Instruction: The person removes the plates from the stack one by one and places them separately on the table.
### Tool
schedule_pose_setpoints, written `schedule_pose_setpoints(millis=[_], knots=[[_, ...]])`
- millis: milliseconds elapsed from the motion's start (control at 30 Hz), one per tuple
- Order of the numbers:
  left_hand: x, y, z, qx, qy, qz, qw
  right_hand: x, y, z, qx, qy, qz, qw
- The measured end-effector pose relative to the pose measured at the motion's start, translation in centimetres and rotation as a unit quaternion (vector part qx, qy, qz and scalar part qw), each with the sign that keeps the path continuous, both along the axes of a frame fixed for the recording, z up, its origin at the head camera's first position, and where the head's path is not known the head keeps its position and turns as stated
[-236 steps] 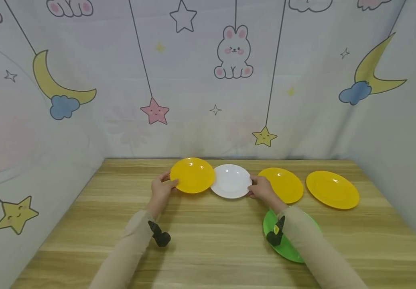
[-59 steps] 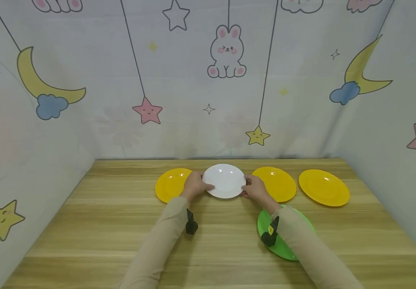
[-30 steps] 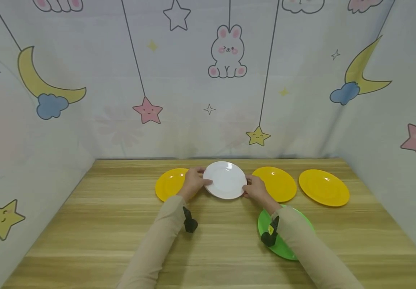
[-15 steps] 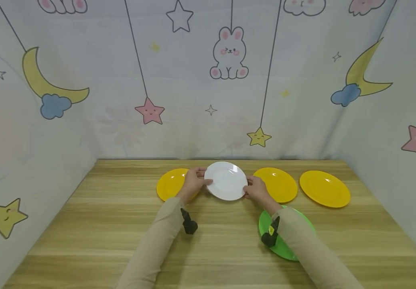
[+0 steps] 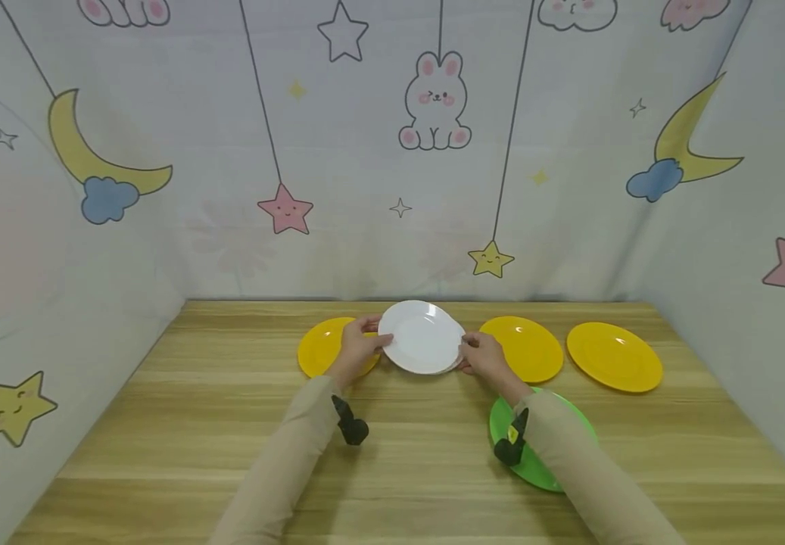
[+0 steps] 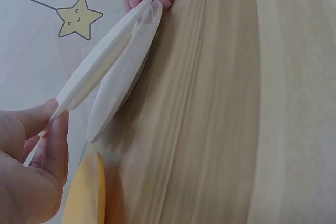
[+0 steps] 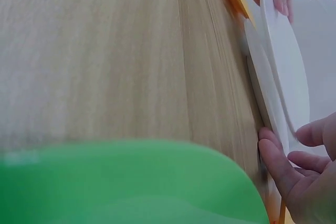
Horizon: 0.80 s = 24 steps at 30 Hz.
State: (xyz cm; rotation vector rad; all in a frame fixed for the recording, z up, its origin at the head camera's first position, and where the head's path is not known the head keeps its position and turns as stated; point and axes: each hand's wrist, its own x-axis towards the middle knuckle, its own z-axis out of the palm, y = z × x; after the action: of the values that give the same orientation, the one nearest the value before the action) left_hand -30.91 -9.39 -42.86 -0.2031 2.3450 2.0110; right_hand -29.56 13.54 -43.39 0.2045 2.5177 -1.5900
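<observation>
Two white plates are between the hands, tilted apart like a wedge. My left hand [image 5: 354, 350] pinches the left rim of the upper white plate [image 5: 422, 337], thumb on top. In the left wrist view the lower white plate [image 6: 118, 90] hangs free of that hand, and the plates converge at the far end. My right hand [image 5: 489, 357] grips there: in the right wrist view its fingers lie under the lower plate's rim and its thumb is at the upper plate's edge. A yellow plate [image 5: 317, 352] lies beside my left hand, partly covered by it.
On the wooden table [image 5: 392, 469], a second yellow plate [image 5: 528, 348] lies by the right hand and a third yellow plate [image 5: 613, 357] farther right. Under the right forearm is a green plate [image 5: 534, 468]. A printed curtain [image 5: 365, 250] encloses the back and sides.
Earlier my left hand held a yellow plate, which now lies on the table at left. It then took the white plate's rim; the upper plate has since lifted and shifted slightly left, parting from the lower.
</observation>
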Motion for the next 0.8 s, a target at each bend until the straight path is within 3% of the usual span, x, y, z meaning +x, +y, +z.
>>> schedule_pose_setpoints(millis=[333,800], knots=[[0.3,-2.8,0.6,0.016,0.001,0.035,0.9993,0.1,0.1,-0.1,0.024,0.02,0.018,0.9994],[0.6,-6.1,1.3,0.029,0.01,0.054,0.9981,0.0,0.1,-0.4,0.037,0.024,0.019,0.9989]])
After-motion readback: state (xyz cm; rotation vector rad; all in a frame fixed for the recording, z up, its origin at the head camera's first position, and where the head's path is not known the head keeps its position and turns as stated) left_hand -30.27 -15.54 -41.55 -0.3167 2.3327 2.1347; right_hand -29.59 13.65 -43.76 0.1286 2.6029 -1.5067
